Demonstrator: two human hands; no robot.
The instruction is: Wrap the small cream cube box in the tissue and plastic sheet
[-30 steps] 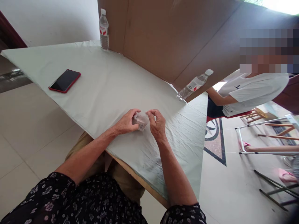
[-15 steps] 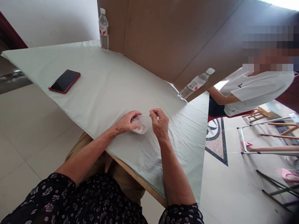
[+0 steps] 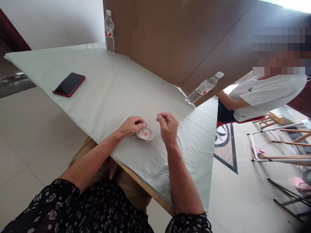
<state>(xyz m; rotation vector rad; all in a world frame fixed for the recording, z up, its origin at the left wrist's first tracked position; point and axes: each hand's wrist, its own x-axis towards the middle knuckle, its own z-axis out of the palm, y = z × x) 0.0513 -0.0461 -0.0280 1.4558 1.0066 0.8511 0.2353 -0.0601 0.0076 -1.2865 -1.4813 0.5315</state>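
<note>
A small clear plastic bag (image 3: 145,133) with something pink and white inside lies on the pale green tablecloth (image 3: 104,87) near the front edge. My left hand (image 3: 130,126) has its fingers curled and pinches the bag's left top edge. My right hand (image 3: 167,127) is closed in a pinch on the bag's thin upper right edge, just right of the contents. Both forearms reach in from the bottom, in dark floral sleeves.
A red phone (image 3: 69,84) lies face up at the left. One water bottle (image 3: 109,30) stands at the back by a tall cardboard panel (image 3: 179,42); another bottle (image 3: 203,87) stands at the panel's right end. A person in a white shirt (image 3: 264,94) sits beyond it.
The bag has turned from showing a printed label to showing its pink contents and now lies lower on the cloth. My hands moved slightly apart, both still pinching its top.
</note>
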